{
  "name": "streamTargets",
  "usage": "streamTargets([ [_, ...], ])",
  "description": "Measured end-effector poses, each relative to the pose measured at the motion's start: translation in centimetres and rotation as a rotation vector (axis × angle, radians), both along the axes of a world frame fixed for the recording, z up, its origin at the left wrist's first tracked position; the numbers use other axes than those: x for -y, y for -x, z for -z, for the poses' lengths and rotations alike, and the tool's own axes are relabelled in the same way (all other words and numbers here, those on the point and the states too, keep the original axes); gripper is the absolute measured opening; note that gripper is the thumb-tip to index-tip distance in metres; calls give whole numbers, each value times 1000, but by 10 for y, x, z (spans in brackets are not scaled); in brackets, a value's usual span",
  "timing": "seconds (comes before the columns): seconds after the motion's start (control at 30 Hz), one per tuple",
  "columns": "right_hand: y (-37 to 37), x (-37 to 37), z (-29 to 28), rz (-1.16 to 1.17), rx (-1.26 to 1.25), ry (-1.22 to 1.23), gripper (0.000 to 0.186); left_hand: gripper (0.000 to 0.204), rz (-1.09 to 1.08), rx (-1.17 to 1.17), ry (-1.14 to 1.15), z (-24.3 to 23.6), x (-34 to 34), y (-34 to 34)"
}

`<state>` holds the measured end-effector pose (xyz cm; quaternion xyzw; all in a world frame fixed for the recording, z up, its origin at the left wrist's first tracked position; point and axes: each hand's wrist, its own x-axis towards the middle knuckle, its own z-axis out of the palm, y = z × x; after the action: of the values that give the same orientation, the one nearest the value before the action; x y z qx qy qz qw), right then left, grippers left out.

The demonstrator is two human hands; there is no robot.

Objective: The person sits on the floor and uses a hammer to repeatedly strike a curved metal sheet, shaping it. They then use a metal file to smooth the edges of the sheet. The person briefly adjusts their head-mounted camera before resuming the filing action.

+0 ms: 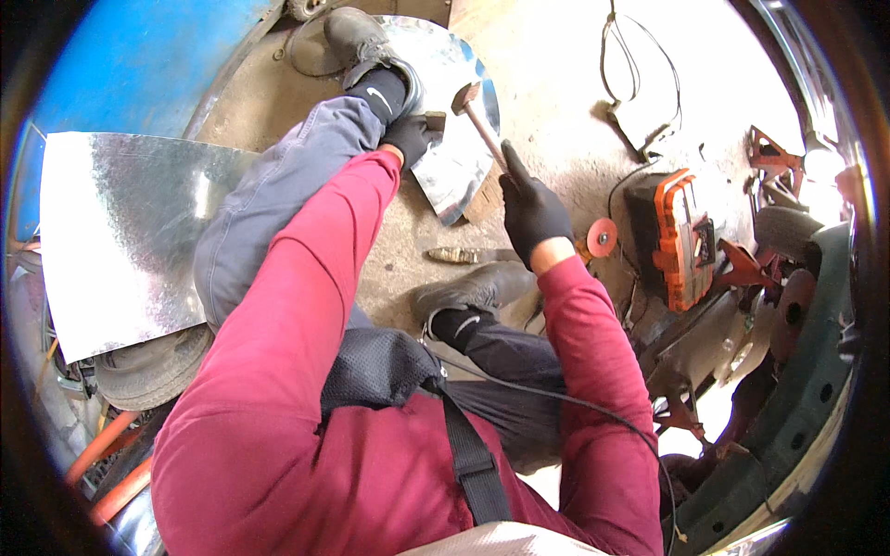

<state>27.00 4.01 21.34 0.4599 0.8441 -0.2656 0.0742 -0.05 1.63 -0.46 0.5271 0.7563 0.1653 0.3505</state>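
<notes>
My right hand (535, 208), in a black glove, is closed round the handle of a hammer (485, 132). Its brownish head is up over a shiny piece of sheet metal (454, 171) on the floor. My gloved left hand (409, 141) grips a small brownish block (435, 120) against that sheet, close to the hammer head. What the block is made of is hard to tell. My left boot (357, 37) rests on the far part of the sheet, and my left forearm runs alongside the leg.
A chisel-like tool (473, 255) lies by my right boot (477, 295). An orange disc (602, 237) and an orange-black toolbox (675, 239) are to the right. A larger metal sheet (130, 241) leans over a tyre (153, 371) at left, near a blue panel (158, 65).
</notes>
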Motion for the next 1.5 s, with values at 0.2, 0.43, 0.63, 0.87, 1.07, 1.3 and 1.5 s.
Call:
streamTargets([
  [0.2, 3, -5, -28, 102, -606, -71, 52, 54, -31, 13, 63, 26, 7, -5],
  [0.43, 12, 5, -34, -79, -727, -638, 58, 54, 18, -16, 5, -7, -7, -17],
  [0.63, -15, 9, 15, 82, -169, -25, 57, 47, -26, -8, -51, 8, 2, 0],
  [0.87, -3, -2, -33, 108, -685, -95, 53, 50, -159, 158, -115, 34, 7, 1],
  [1.07, 16, 6, -56, 18, -813, -385, 55, 45, -74, 164, -126, 22, 5, 2],
  [1.3, -12, 13, 22, 25, -60, 39, 53, 45, 3, 93, 22, 22, -2, -4],
  [1.5, -29, 15, 7, 144, -262, 113, 54, 54, -45, 70, -212, 55, 6, 8],
])
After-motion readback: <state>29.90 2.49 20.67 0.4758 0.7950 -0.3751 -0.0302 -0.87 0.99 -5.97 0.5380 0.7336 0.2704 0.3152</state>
